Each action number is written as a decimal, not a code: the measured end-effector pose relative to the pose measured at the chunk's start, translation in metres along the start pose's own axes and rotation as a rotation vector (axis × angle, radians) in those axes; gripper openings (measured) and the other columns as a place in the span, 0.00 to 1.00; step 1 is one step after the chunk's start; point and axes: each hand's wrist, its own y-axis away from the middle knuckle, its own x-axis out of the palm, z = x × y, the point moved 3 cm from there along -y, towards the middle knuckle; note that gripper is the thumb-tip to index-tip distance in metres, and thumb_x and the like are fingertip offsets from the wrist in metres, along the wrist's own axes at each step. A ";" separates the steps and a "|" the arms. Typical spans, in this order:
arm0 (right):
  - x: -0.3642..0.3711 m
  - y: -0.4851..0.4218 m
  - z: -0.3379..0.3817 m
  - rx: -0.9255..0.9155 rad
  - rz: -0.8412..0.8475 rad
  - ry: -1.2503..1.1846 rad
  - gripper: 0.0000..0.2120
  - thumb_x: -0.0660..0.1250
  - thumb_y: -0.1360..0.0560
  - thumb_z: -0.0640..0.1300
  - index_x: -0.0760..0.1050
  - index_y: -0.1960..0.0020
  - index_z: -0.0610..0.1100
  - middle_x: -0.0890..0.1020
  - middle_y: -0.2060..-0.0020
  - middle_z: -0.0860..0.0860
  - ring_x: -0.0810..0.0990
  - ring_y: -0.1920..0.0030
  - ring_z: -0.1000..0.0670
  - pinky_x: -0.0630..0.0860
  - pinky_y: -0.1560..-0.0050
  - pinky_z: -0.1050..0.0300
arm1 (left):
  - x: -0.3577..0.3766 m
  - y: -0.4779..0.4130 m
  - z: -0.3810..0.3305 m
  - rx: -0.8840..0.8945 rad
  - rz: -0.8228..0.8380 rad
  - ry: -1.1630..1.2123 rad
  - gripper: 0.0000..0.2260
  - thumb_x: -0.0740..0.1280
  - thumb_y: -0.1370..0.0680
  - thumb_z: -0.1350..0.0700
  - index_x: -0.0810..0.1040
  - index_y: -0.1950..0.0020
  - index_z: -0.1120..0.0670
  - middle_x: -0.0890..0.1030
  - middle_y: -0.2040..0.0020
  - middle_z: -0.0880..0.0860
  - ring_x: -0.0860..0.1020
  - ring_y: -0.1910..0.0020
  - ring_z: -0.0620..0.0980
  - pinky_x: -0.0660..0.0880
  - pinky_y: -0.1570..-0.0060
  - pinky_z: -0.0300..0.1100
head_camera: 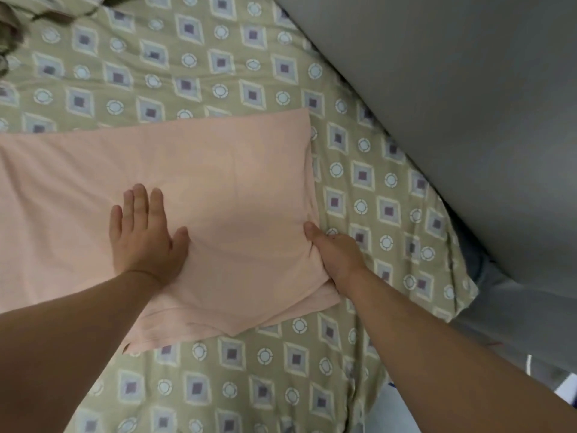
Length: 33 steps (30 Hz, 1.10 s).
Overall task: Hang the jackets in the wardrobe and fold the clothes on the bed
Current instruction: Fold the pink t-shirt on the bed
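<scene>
The bed [218, 57] (olive, diamond-printed) carries the pink cloth [218, 182], which lies folded flat near its right edge. My left hand [143, 232] presses on the cloth, fingers straight and slightly apart. My right hand [334, 254] pinches the cloth's right edge, thumb on top.

Even soft light, slight blur, wide-angle distortion
</scene>
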 end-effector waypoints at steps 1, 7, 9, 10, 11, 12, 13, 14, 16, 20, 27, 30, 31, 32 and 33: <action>0.000 0.000 0.000 -0.003 -0.005 0.005 0.33 0.73 0.38 0.71 0.83 0.50 0.43 0.85 0.54 0.49 0.83 0.52 0.46 0.78 0.43 0.51 | -0.001 -0.001 0.000 0.000 -0.003 0.002 0.36 0.53 0.26 0.41 0.56 0.22 0.59 0.58 0.21 0.64 0.54 0.22 0.62 0.31 0.28 0.41; 0.000 0.007 -0.007 -0.103 -0.045 0.012 0.32 0.77 0.35 0.64 0.81 0.54 0.33 0.86 0.58 0.43 0.85 0.56 0.45 0.80 0.53 0.53 | 0.000 0.002 -0.001 0.024 -0.051 0.019 0.37 0.53 0.26 0.42 0.57 0.22 0.60 0.58 0.21 0.64 0.55 0.22 0.63 0.32 0.28 0.41; 0.000 0.010 -0.006 -0.097 -0.032 -0.002 0.26 0.79 0.36 0.62 0.83 0.57 0.39 0.86 0.63 0.49 0.86 0.60 0.49 0.81 0.56 0.54 | 0.001 0.001 0.000 0.026 -0.040 0.033 0.37 0.53 0.26 0.41 0.56 0.21 0.60 0.57 0.21 0.64 0.54 0.21 0.62 0.30 0.28 0.40; 0.001 0.012 -0.007 -0.092 -0.017 -0.008 0.22 0.79 0.37 0.61 0.83 0.59 0.42 0.86 0.65 0.52 0.85 0.63 0.52 0.81 0.57 0.55 | 0.001 0.001 0.001 0.021 -0.036 0.039 0.37 0.53 0.26 0.41 0.56 0.21 0.59 0.57 0.21 0.64 0.53 0.21 0.62 0.29 0.29 0.39; 0.001 0.012 -0.007 -0.096 -0.010 -0.021 0.19 0.80 0.37 0.61 0.83 0.61 0.45 0.86 0.66 0.54 0.85 0.65 0.54 0.81 0.60 0.57 | 0.002 0.001 0.002 0.020 -0.044 0.036 0.37 0.52 0.26 0.41 0.55 0.21 0.59 0.56 0.21 0.64 0.53 0.21 0.62 0.29 0.29 0.39; 0.002 0.013 -0.007 -0.107 -0.014 -0.034 0.18 0.80 0.37 0.60 0.83 0.62 0.46 0.86 0.67 0.55 0.85 0.66 0.55 0.81 0.60 0.58 | 0.002 0.001 0.001 0.023 -0.062 0.028 0.37 0.52 0.26 0.41 0.55 0.21 0.59 0.56 0.21 0.64 0.53 0.21 0.62 0.28 0.30 0.39; 0.002 0.014 -0.006 -0.121 -0.026 -0.036 0.18 0.80 0.37 0.60 0.83 0.62 0.46 0.86 0.66 0.55 0.85 0.65 0.54 0.81 0.59 0.58 | 0.003 0.001 0.001 0.026 -0.080 0.026 0.37 0.52 0.26 0.41 0.55 0.21 0.59 0.56 0.21 0.63 0.53 0.21 0.62 0.28 0.30 0.38; 0.003 0.014 -0.007 -0.140 -0.036 -0.026 0.18 0.80 0.36 0.60 0.83 0.61 0.45 0.86 0.66 0.53 0.86 0.63 0.52 0.82 0.58 0.56 | 0.005 0.001 0.002 0.023 -0.091 0.039 0.37 0.52 0.26 0.41 0.55 0.21 0.59 0.56 0.21 0.63 0.53 0.21 0.61 0.28 0.30 0.38; 0.006 0.016 -0.009 -0.193 -0.045 -0.014 0.17 0.78 0.34 0.59 0.83 0.61 0.45 0.86 0.66 0.53 0.85 0.62 0.50 0.81 0.60 0.56 | 0.008 0.001 0.003 0.027 -0.115 0.062 0.37 0.52 0.27 0.41 0.56 0.22 0.59 0.56 0.21 0.63 0.53 0.21 0.61 0.30 0.28 0.40; 0.011 0.030 -0.010 -0.306 -0.088 -0.027 0.10 0.74 0.27 0.53 0.81 0.55 0.46 0.85 0.62 0.54 0.83 0.61 0.54 0.75 0.64 0.62 | 0.001 0.007 0.000 0.035 -0.144 0.107 0.36 0.52 0.26 0.42 0.58 0.22 0.59 0.58 0.21 0.63 0.54 0.21 0.60 0.45 0.24 0.53; 0.021 0.076 -0.007 -0.504 -0.222 -0.076 0.13 0.69 0.25 0.41 0.76 0.40 0.46 0.81 0.51 0.55 0.79 0.53 0.55 0.72 0.55 0.65 | -0.053 0.005 -0.050 0.075 -0.172 0.645 0.17 0.60 0.28 0.44 0.78 0.49 0.53 0.81 0.51 0.56 0.77 0.49 0.60 0.72 0.49 0.47; 0.042 0.104 0.000 -0.582 -0.155 -0.029 0.12 0.67 0.26 0.38 0.75 0.50 0.55 0.81 0.59 0.63 0.79 0.58 0.61 0.72 0.59 0.70 | -0.079 -0.003 -0.130 0.135 0.104 0.867 0.32 0.61 0.33 0.30 0.75 0.41 0.52 0.79 0.50 0.48 0.78 0.51 0.51 0.69 0.55 0.42; 0.050 0.113 0.002 -0.596 -0.137 -0.015 0.15 0.67 0.27 0.38 0.74 0.53 0.59 0.80 0.61 0.64 0.79 0.58 0.62 0.71 0.61 0.72 | -0.086 -0.006 -0.153 0.158 0.185 0.821 0.39 0.62 0.35 0.27 0.72 0.35 0.53 0.78 0.45 0.49 0.77 0.47 0.51 0.69 0.53 0.42; 0.059 0.120 0.005 -0.610 -0.121 0.007 0.16 0.66 0.27 0.37 0.73 0.55 0.61 0.80 0.62 0.66 0.78 0.58 0.63 0.70 0.61 0.73 | -0.089 -0.010 -0.169 0.162 0.235 0.743 0.42 0.65 0.35 0.28 0.68 0.31 0.55 0.75 0.41 0.51 0.76 0.44 0.52 0.69 0.52 0.43; 0.068 0.127 0.007 -0.624 -0.105 0.025 0.18 0.66 0.28 0.37 0.72 0.55 0.62 0.79 0.62 0.67 0.78 0.58 0.64 0.70 0.62 0.73 | -0.089 -0.015 -0.176 0.157 0.252 0.673 0.40 0.68 0.33 0.32 0.66 0.31 0.57 0.74 0.39 0.53 0.75 0.42 0.54 0.69 0.52 0.43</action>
